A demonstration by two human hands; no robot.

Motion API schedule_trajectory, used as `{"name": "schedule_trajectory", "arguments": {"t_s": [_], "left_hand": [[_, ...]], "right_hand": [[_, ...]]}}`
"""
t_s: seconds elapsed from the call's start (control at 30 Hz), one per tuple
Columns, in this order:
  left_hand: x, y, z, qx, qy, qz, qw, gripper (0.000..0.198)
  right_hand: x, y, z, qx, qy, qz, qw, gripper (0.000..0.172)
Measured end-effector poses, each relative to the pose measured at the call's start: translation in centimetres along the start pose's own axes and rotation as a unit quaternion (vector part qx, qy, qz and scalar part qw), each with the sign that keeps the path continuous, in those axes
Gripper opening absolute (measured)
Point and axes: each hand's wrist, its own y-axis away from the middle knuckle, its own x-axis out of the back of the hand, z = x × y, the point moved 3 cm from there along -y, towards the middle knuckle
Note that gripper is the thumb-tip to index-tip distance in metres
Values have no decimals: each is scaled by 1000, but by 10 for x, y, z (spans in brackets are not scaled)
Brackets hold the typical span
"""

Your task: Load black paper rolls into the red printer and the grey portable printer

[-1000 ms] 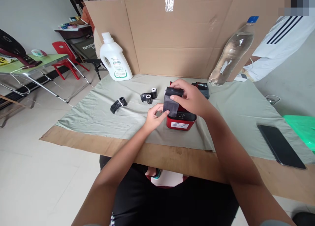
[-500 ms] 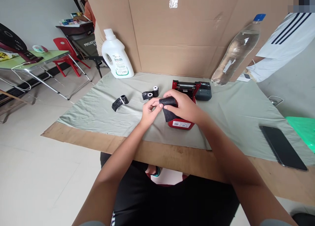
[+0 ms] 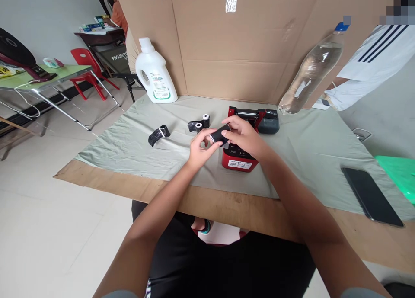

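Observation:
Between my two hands is a roll of black ribbon (image 3: pixel 220 135), tilted, its right end higher. My left hand (image 3: pixel 201 147) grips its left end with thumb and fingers. At the other end, my right hand (image 3: pixel 244 136) pinches the roll between thumb and fingers. Just behind and below the hands stands a red and black printer-like machine (image 3: pixel 240 164) with a white label on its front, partly covered by my right hand. To the left on the cloth lie a loose black ribbon roll (image 3: pixel 158 135) and more small black rolls with white cores (image 3: pixel 199 127).
A white detergent bottle (image 3: pixel 157 75) and a large water bottle (image 3: pixel 313 71) stand before a cardboard screen (image 3: pixel 233 43). Behind the machine sits a dark grey device (image 3: pixel 270 123). A phone (image 3: pixel 371 196) lies at the right edge. A person in a white sleeve (image 3: pixel 372 68) is behind the screen.
The roll has turned from nearly level to tilted. The loose ribbon tail that hung below it no longer shows, so more of the machine's top is visible. Both hands still hold the roll.

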Motion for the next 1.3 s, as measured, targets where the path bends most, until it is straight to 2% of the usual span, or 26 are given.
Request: {"name": "schedule_trajectory", "arguments": {"t_s": [0.13, 0.3, 0.43, 0.5, 0.6, 0.73, 0.83, 1.0, 1.1, 1.3], "left_hand": [[6, -7, 0, -70, -10, -57, 996, 43], [7, -12, -3, -82, -11, -129, 988, 82], [8, -9, -4, -66, -3, -103, 992, 83], [9, -7, -6, -48, -11, -71, 996, 82], [11, -6, -8, -38, -34, -34, 998, 80], [11, -6, -9, -48, -24, -33, 998, 74], [12, -6, -10, -49, -58, -31, 997, 74], [13, -4, -10, -47, -148, -31, 987, 72], [10, -3, -8, -55, -161, -30, 985, 77], [8, -4, -5, -140, -166, -31, 976, 60]], "right_hand": [[6, 0, -2, -34, -67, -9, 997, 39], [6, 2, -6, -21, -35, -101, 994, 22], [2, 2, -1, -18, -63, -139, 988, 19], [1, 0, 3, -40, -56, -109, 992, 22], [1, -2, 8, -55, 2, -31, 998, 30], [2, -2, 7, -13, 84, 44, 995, 25], [3, 0, 4, 12, 111, 82, 990, 23], [-2, 7, -8, 68, 161, 114, 978, 27], [-12, 11, -14, 115, 211, 109, 965, 33], [-32, 12, -8, 203, 329, 85, 918, 41]]}}
